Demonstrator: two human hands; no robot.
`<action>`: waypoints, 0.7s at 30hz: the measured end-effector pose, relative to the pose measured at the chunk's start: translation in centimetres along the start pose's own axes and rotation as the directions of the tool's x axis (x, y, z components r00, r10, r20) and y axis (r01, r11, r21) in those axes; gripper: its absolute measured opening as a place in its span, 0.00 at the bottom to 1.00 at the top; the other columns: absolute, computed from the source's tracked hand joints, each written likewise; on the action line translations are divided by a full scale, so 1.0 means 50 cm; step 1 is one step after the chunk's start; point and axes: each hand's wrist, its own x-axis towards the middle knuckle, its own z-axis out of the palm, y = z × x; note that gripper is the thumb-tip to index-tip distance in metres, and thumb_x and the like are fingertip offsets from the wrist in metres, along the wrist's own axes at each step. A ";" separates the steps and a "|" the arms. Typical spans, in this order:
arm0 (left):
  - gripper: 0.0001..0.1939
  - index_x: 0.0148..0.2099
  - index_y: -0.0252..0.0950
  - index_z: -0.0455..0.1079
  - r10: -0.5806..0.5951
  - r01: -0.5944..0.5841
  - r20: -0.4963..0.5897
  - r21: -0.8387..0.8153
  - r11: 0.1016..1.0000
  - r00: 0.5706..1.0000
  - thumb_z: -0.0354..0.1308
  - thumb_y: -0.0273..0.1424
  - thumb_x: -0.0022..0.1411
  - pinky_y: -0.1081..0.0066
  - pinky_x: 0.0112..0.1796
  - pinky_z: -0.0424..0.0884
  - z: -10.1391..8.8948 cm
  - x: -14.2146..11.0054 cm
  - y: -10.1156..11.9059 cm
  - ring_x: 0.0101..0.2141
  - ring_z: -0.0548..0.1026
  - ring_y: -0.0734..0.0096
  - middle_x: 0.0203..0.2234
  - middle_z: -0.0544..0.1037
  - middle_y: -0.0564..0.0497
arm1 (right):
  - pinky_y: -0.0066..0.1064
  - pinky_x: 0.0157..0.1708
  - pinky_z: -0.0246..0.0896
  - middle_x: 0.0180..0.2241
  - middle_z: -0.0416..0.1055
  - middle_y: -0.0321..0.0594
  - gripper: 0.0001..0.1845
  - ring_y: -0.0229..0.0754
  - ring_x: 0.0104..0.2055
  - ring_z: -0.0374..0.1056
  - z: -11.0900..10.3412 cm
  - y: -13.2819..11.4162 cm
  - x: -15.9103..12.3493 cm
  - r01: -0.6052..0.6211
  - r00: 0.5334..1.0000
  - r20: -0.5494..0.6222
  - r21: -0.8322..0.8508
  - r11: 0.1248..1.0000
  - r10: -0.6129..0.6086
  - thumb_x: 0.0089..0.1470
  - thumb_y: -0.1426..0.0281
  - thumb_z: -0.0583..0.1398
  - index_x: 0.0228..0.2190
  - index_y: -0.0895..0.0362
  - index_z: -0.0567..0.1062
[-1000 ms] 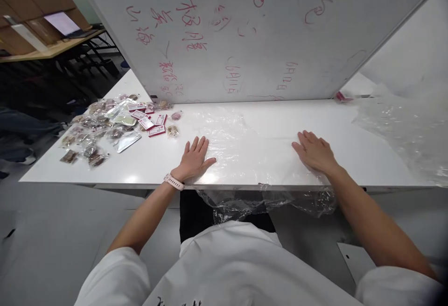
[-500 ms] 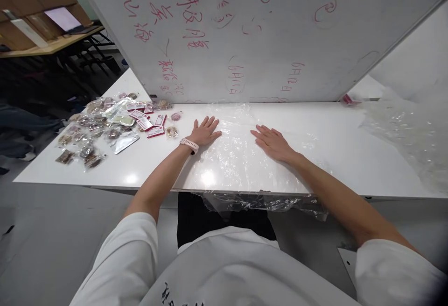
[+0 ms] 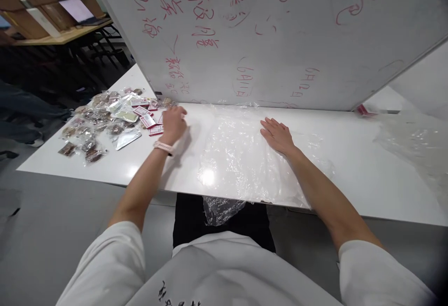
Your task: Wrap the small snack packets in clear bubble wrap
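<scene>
At the far left I see a laptop (image 3: 76,10) on a desk behind the white table (image 3: 87,168). On the table's left part lies a loose spread of small clear packets (image 3: 100,113), with a silver pouch (image 3: 126,138) at its near side and red-edged cards (image 3: 147,120) toward the board.

My left hand (image 3: 173,123) is just beside the cards, seemingly raised, its fingers bent. I see nothing in it, but I can't tell whether the fingertips meet.

In the middle, a thin clear plastic film (image 3: 231,147) lies spread and wrinkled on the table, part of it hanging over the near edge. The whiteboard (image 3: 273,53) stands upright behind it. My right hand (image 3: 278,135) rests palm down on the film's right part, open and empty, its fingers extended.

Farther right, a red item (image 3: 364,110) sits by the board's foot, and more crumpled plastic (image 3: 416,142) lies near the table's right end.

I judge the step in hand to be flattening and steadying the film. Any next move on it calls for light, flat pressure, since such thin sheet could slide or bunch up.
</scene>
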 end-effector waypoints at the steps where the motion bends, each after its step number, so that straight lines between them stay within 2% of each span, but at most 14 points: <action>1: 0.17 0.50 0.30 0.72 -0.061 0.063 -0.051 0.024 0.998 0.997 0.52 0.19 0.59 0.45 0.58 0.60 -0.020 -0.006 -0.044 0.58 0.64 0.45 0.52 0.74 0.37 | 0.48 0.70 0.41 0.71 0.51 0.35 0.32 0.44 0.73 0.44 0.000 0.000 0.000 -0.003 1.000 0.000 -0.004 1.000 0.003 0.68 0.54 0.40 0.66 0.49 0.62; 3: 0.18 0.51 0.27 0.71 -0.198 0.207 -0.132 0.065 0.976 0.971 0.54 0.23 0.58 0.42 0.56 0.60 -0.049 -0.015 -0.123 0.58 0.64 0.37 0.53 0.72 0.31 | 0.48 0.70 0.42 0.70 0.51 0.35 0.32 0.45 0.73 0.45 0.001 0.000 0.001 -0.003 1.000 -0.008 -0.008 1.000 0.003 0.68 0.54 0.41 0.66 0.49 0.63; 5: 0.20 0.52 0.25 0.69 -0.354 0.374 -0.174 0.099 0.922 0.919 0.56 0.30 0.60 0.41 0.54 0.61 -0.060 -0.020 -0.181 0.56 0.66 0.33 0.52 0.73 0.27 | 0.49 0.70 0.42 0.70 0.52 0.35 0.32 0.45 0.73 0.46 0.004 0.002 0.002 0.002 1.000 -0.026 -0.004 1.000 -0.002 0.68 0.54 0.41 0.65 0.49 0.63; 7: 0.25 0.54 0.24 0.67 -0.464 0.482 -0.152 0.118 0.868 0.873 0.58 0.38 0.61 0.40 0.53 0.63 -0.055 -0.021 -0.211 0.54 0.68 0.31 0.51 0.73 0.25 | 0.50 0.69 0.43 0.70 0.53 0.35 0.31 0.46 0.73 0.46 0.007 0.004 0.002 0.008 0.999 -0.047 0.006 1.000 -0.007 0.68 0.53 0.41 0.65 0.48 0.64; 10: 0.31 0.56 0.24 0.64 -0.522 0.535 -0.126 0.104 0.839 0.843 0.60 0.44 0.60 0.40 0.51 0.64 -0.041 -0.017 -0.215 0.53 0.69 0.31 0.52 0.72 0.23 | 0.50 0.69 0.43 0.69 0.54 0.34 0.31 0.45 0.72 0.47 0.010 0.006 0.003 0.007 0.998 -0.056 0.032 0.999 -0.005 0.67 0.53 0.42 0.64 0.48 0.65; 12: 0.31 0.55 0.23 0.63 -0.486 0.507 -0.199 0.071 0.859 0.851 0.60 0.44 0.61 0.40 0.52 0.63 -0.035 -0.011 -0.204 0.55 0.67 0.32 0.53 0.70 0.24 | 0.50 0.69 0.43 0.69 0.55 0.34 0.31 0.45 0.72 0.47 0.011 0.008 0.003 0.004 0.998 -0.059 0.049 0.999 -0.001 0.67 0.53 0.43 0.64 0.48 0.65; 15: 0.23 0.54 0.26 0.64 -0.337 0.357 -0.244 0.042 0.933 0.909 0.58 0.39 0.64 0.45 0.55 0.62 -0.030 0.003 -0.180 0.56 0.65 0.42 0.52 0.71 0.32 | 0.51 0.69 0.44 0.69 0.55 0.34 0.30 0.46 0.72 0.48 0.013 0.010 0.003 0.011 0.997 -0.076 0.061 0.998 -0.006 0.67 0.53 0.43 0.63 0.47 0.66; 18: 0.19 0.53 0.32 0.68 -0.177 0.177 -0.083 -0.012 0.984 0.981 0.58 0.38 0.64 0.56 0.54 0.65 -0.011 0.027 -0.145 0.51 0.69 0.54 0.48 0.75 0.41 | 0.51 0.68 0.45 0.69 0.56 0.33 0.30 0.47 0.72 0.49 0.016 0.012 0.004 0.017 0.996 -0.092 0.061 0.998 -0.012 0.67 0.52 0.43 0.63 0.46 0.66; 21: 0.26 0.59 0.32 0.65 -0.074 0.076 0.079 -0.018 0.997 0.994 0.58 0.37 0.61 0.54 0.55 0.64 0.022 0.063 -0.103 0.56 0.66 0.48 0.54 0.73 0.37 | 0.51 0.68 0.45 0.68 0.57 0.33 0.29 0.47 0.71 0.49 0.015 0.013 0.004 0.014 0.995 -0.095 0.072 0.997 -0.008 0.67 0.52 0.44 0.62 0.46 0.67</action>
